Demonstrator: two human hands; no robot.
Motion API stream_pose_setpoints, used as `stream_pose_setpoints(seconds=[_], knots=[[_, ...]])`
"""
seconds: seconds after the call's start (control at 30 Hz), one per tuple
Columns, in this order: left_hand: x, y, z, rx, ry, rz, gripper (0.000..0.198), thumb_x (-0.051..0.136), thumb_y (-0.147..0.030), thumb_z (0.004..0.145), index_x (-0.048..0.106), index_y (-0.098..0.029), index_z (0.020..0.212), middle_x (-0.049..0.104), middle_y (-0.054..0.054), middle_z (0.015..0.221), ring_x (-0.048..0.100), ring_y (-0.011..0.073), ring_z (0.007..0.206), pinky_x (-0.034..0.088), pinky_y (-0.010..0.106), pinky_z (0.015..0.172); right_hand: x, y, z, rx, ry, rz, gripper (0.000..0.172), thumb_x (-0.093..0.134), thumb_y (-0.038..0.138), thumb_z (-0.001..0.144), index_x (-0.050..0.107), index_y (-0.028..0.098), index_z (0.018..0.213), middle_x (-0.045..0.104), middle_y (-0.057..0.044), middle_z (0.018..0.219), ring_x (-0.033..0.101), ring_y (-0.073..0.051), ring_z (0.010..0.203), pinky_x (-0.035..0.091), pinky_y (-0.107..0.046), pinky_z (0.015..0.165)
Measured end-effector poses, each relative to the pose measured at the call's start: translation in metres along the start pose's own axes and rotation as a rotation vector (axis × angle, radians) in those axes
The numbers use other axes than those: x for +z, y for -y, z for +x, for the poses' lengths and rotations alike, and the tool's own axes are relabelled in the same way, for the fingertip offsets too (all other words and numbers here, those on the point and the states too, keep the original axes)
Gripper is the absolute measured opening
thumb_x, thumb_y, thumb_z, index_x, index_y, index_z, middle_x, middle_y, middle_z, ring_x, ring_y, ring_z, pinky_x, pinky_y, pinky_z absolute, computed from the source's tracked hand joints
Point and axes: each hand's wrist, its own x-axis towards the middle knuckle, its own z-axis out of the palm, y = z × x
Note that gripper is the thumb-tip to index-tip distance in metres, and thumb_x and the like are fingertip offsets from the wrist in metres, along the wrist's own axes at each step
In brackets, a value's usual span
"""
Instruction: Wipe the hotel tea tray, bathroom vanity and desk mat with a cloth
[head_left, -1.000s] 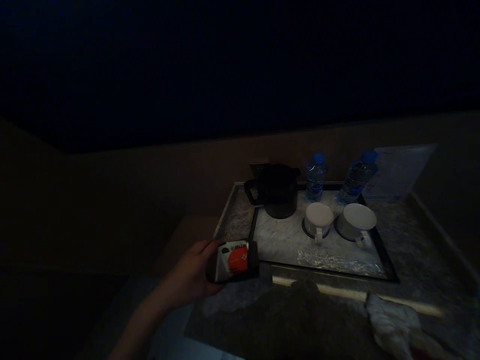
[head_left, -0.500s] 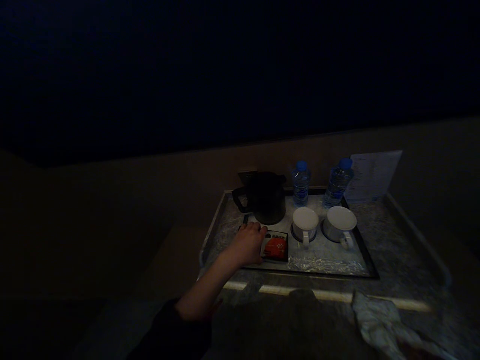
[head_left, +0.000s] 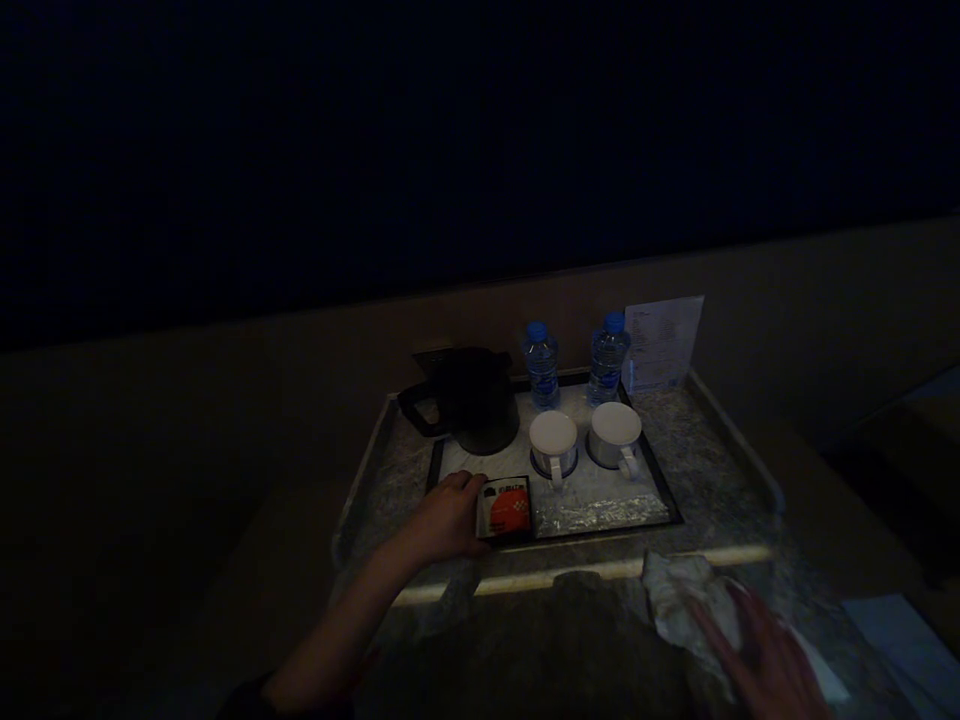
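Observation:
My left hand [head_left: 450,515] is at the left side of a small box [head_left: 504,508] with red-and-white packets in it. Its fingers and thumb close round the box's edge, near the front of the tray [head_left: 660,478]. At the lower right, my right hand [head_left: 765,650] presses a crumpled white cloth [head_left: 679,595] against the stone-patterned counter [head_left: 540,640]. Those fingers are bent over the cloth and partly dim. A dark kettle [head_left: 476,400] stands behind the box. Two white mugs with covers, a left mug [head_left: 553,440] and a right mug [head_left: 615,432], stand on the tray.
Two blue-capped water bottles, one left [head_left: 541,370] and one right [head_left: 607,360], stand at the tray's back. A printed sheet [head_left: 661,345] leans on the wall. Shiny wrapped packets [head_left: 604,514] lie along the tray's front. A raised rim [head_left: 739,445] edges the counter.
The view has shifted, so the tray appears further left. My right hand and the cloth have come more fully into view. My left hand stays on the box.

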Motion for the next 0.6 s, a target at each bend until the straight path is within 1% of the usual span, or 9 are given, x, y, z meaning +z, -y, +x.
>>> stream_pose_setpoints(seconds=[0.03, 0.07, 0.13, 0.23, 0.3, 0.4, 0.5, 0.57, 0.6], knots=[[0.0, 0.0, -0.001, 0.002, -0.004, 0.002, 0.089, 0.087, -0.032, 0.055, 0.051, -0.009, 0.133, 0.058, 0.02, 0.126, 0.057, 0.0352, 0.116, 0.048, 0.043, 0.102, 0.002, 0.005, 0.0, -0.006, 0.01, -0.003, 0.09, 0.074, 0.059, 0.065, 0.041, 0.039, 0.147, 0.047, -0.019, 0.147, 0.048, -0.05, 0.129, 0.053, -0.066, 0.086], [-0.001, 0.0, -0.002, -0.001, -0.003, 0.006, 0.089, 0.087, -0.031, 0.055, 0.051, -0.01, 0.134, 0.058, 0.02, 0.128, 0.056, 0.0353, 0.118, 0.048, 0.043, 0.103, 0.005, 0.008, -0.001, -0.017, 0.013, -0.005, 0.092, 0.076, 0.057, 0.065, 0.039, 0.042, 0.147, 0.04, -0.018, 0.153, 0.043, -0.052, 0.132, 0.051, -0.068, 0.087], [-0.004, 0.001, -0.005, -0.014, 0.018, 0.014, 0.09, 0.088, -0.03, 0.056, 0.049, -0.01, 0.135, 0.057, 0.021, 0.13, 0.055, 0.0355, 0.12, 0.047, 0.043, 0.104, 0.01, 0.008, 0.001, -0.05, -0.009, 0.005, 0.087, 0.075, 0.052, 0.067, 0.038, 0.045, 0.146, 0.029, -0.016, 0.159, 0.041, -0.053, 0.133, 0.05, -0.068, 0.086], [-0.005, 0.002, -0.009, -0.026, 0.041, 0.016, 0.092, 0.088, -0.029, 0.06, 0.047, -0.006, 0.139, 0.054, 0.023, 0.135, 0.053, 0.0359, 0.124, 0.044, 0.043, 0.107, 0.014, -0.002, 0.005, -0.042, -0.037, 0.045, 0.079, 0.071, 0.046, 0.073, 0.04, 0.045, 0.146, 0.021, -0.015, 0.162, 0.038, -0.053, 0.135, 0.049, -0.067, 0.088], [-0.002, 0.004, -0.013, -0.032, 0.021, 0.011, 0.092, 0.087, -0.03, 0.063, 0.044, -0.008, 0.142, 0.051, 0.022, 0.139, 0.051, 0.0357, 0.128, 0.042, 0.043, 0.11, 0.015, -0.007, 0.008, -0.036, -0.058, 0.051, 0.07, 0.067, 0.046, 0.077, 0.045, 0.042, 0.143, 0.022, -0.016, 0.161, 0.04, -0.051, 0.134, 0.048, -0.067, 0.089], [0.007, 0.012, -0.02, -0.027, 0.001, 0.003, 0.091, 0.082, -0.031, 0.068, 0.039, -0.014, 0.147, 0.049, 0.02, 0.144, 0.048, 0.0342, 0.132, 0.036, 0.048, 0.114, 0.014, -0.004, 0.01, -0.029, -0.084, 0.049, 0.052, 0.058, 0.043, 0.084, 0.057, 0.035, 0.135, 0.032, -0.015, 0.158, 0.044, -0.046, 0.131, 0.047, -0.063, 0.092], [0.015, 0.023, -0.031, -0.032, -0.009, -0.005, 0.101, 0.078, -0.033, 0.072, 0.022, -0.014, 0.154, 0.036, 0.023, 0.154, 0.033, 0.0357, 0.144, 0.023, 0.057, 0.119, 0.014, 0.004, 0.01, 0.041, -0.086, 0.063, 0.043, 0.052, 0.039, 0.087, 0.065, 0.029, 0.127, 0.042, -0.015, 0.152, 0.046, -0.044, 0.127, 0.044, -0.062, 0.094], [0.018, 0.031, -0.043, -0.018, -0.079, -0.021, 0.102, 0.075, -0.036, 0.077, 0.014, -0.015, 0.155, 0.026, 0.022, 0.159, 0.021, 0.0357, 0.149, 0.017, 0.062, 0.12, 0.015, 0.014, 0.01, 0.086, -0.092, 0.061, 0.043, 0.051, 0.04, 0.088, 0.066, 0.026, 0.126, 0.046, -0.014, 0.148, 0.047, -0.045, 0.123, 0.045, -0.061, 0.092], [0.02, 0.034, -0.052, 0.001, -0.146, -0.041, 0.096, 0.072, -0.038, 0.08, 0.016, -0.015, 0.155, 0.026, 0.021, 0.16, 0.02, 0.0351, 0.149, 0.016, 0.062, 0.12, 0.015, 0.021, 0.01, 0.107, -0.093, 0.06, 0.043, 0.051, 0.04, 0.088, 0.065, 0.026, 0.126, 0.047, -0.014, 0.147, 0.046, -0.045, 0.123, 0.045, -0.06, 0.091]])
